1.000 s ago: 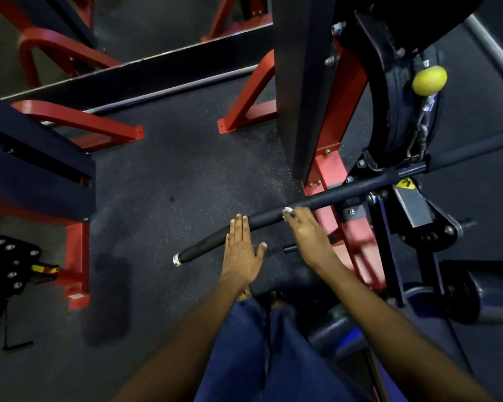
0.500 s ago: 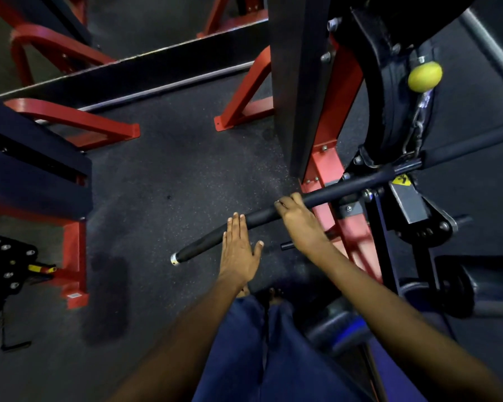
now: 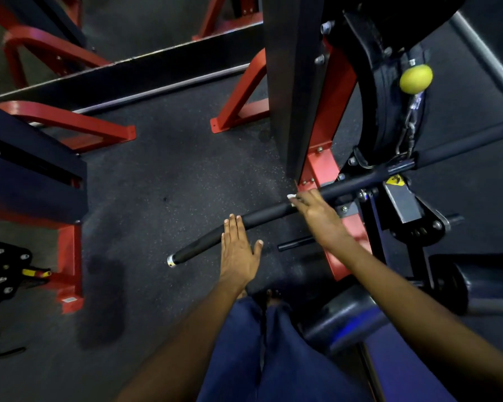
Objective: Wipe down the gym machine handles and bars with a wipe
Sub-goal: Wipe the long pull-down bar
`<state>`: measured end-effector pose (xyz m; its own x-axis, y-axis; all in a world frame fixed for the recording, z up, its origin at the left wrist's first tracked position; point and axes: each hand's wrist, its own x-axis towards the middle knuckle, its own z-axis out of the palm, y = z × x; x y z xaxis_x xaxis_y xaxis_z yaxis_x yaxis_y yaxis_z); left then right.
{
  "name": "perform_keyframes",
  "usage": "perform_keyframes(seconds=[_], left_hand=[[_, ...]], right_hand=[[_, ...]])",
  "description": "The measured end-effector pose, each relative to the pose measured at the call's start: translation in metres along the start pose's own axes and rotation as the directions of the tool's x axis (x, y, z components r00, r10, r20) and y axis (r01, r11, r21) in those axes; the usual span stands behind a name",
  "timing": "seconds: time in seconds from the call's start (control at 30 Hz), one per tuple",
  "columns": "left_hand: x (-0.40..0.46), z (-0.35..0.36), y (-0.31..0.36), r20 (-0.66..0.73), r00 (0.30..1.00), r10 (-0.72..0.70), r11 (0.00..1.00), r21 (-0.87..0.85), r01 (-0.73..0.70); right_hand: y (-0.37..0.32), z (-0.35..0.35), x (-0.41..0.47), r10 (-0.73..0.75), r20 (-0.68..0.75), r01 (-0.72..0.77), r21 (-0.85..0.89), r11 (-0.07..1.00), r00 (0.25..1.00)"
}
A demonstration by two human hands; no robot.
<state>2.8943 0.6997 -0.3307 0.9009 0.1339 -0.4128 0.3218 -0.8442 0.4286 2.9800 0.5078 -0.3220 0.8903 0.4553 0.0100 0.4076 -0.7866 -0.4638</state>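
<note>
A long black bar (image 3: 273,211) sticks out from the gym machine and slants down to the left, ending in a small silver cap (image 3: 171,261). The right hand (image 3: 317,213) lies on top of the bar, near its middle, with the fingers curled over it. A bit of white wipe (image 3: 291,196) peeks out at the fingertips, pressed against the bar. Most of the wipe is hidden under the hand.

The left hand (image 3: 238,250) is flat, with the fingers straight and close together and the thumb out to the side. Its fingertips reach the bar's padded grip, further down toward the silver cap. I cannot tell if they touch the bar or just float above it. It holds nothing.

Behind the bar stands a red frame post (image 3: 323,169) with a tall dark panel (image 3: 291,82) next to it. A yellow ball (image 3: 415,78) hangs on a chain by a black curved part at the upper right. A small yellow sticker (image 3: 395,180) sits on the machine just past the bar. More red machine feet (image 3: 238,111) rest on the dark speckled floor (image 3: 163,184). The person's legs in blue pants (image 3: 259,352) show at the bottom
</note>
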Motion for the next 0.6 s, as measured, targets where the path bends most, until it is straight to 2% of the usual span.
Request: perform_keyframes(seconds=[0.03,0.07,0.1,0.13,0.17,0.23,0.3,0.33,0.4,0.43,0.47,0.5,0.53,0.6], left_hand=[[0.0,0.0,-0.001,0.0,1.0,0.003,1.0,0.001,-0.003],[0.0,0.0,-0.002,-0.002,1.0,0.007,1.0,0.0,-0.007],[0.0,0.0,-0.003,-0.005,1.0,0.012,1.0,0.0,-0.012],[0.0,0.0,-0.004,-0.011,1.0,0.016,1.0,0.0,-0.016],[-0.001,0.001,-0.004,-0.018,1.0,0.018,1.0,-0.001,-0.018],[-0.002,0.002,-0.004,-0.026,0.999,0.021,1.0,-0.004,-0.021],[-0.003,0.003,-0.006,-0.039,0.999,0.03,1.0,-0.001,-0.03],[-0.003,0.003,-0.007,-0.043,0.998,0.039,0.999,0.002,-0.039],[-0.003,0.002,-0.011,-0.04,0.997,0.064,0.998,0.007,-0.064],[-0.003,0.001,-0.014,-0.04,0.996,0.076,0.997,0.007,-0.076],[-0.002,0.0,-0.017,-0.04,0.996,0.086,0.996,0.006,-0.085],[-0.001,-0.002,-0.019,-0.042,0.995,0.089,0.996,0.001,-0.089],[0.0,-0.004,-0.024,-0.047,0.996,0.081,0.997,-0.009,-0.082],[0.001,-0.007,-0.035,-0.057,0.998,0.036,0.999,-0.026,-0.037]], right_hand=[[0.009,-0.013,0.0,0.08,-0.069,-0.077,0.048,0.996,0.994],[0.026,-0.027,-0.003,0.137,-0.17,-0.136,0.02,0.991,0.976],[0.044,-0.041,-0.005,0.303,-0.224,-0.294,0.073,0.953,0.926],[0.063,-0.052,-0.006,0.375,-0.352,-0.379,0.061,0.924,0.858],[0.072,-0.061,-0.009,0.472,-0.397,-0.478,0.091,0.874,0.787],[0.076,-0.049,-0.007,0.542,-0.438,-0.557,0.108,0.824,0.717],[0.047,-0.014,-0.002,0.534,-0.405,-0.513,0.169,0.842,0.742],[0.02,0.004,0.002,0.471,-0.373,-0.431,0.191,0.882,0.799],[-0.036,0.03,0.002,0.288,-0.204,-0.247,0.205,0.947,0.936],[-0.055,0.036,-0.002,0.195,-0.095,-0.174,0.196,0.965,0.976],[-0.066,0.039,-0.002,0.108,-0.04,-0.1,0.167,0.981,0.993],[-0.06,0.033,-0.003,0.099,-0.033,-0.093,0.138,0.986,0.995],[-0.048,0.025,-0.004,0.12,-0.093,-0.109,0.11,0.988,0.988],[-0.014,-0.005,-0.007,0.254,-0.212,-0.232,0.124,0.965,0.944]])
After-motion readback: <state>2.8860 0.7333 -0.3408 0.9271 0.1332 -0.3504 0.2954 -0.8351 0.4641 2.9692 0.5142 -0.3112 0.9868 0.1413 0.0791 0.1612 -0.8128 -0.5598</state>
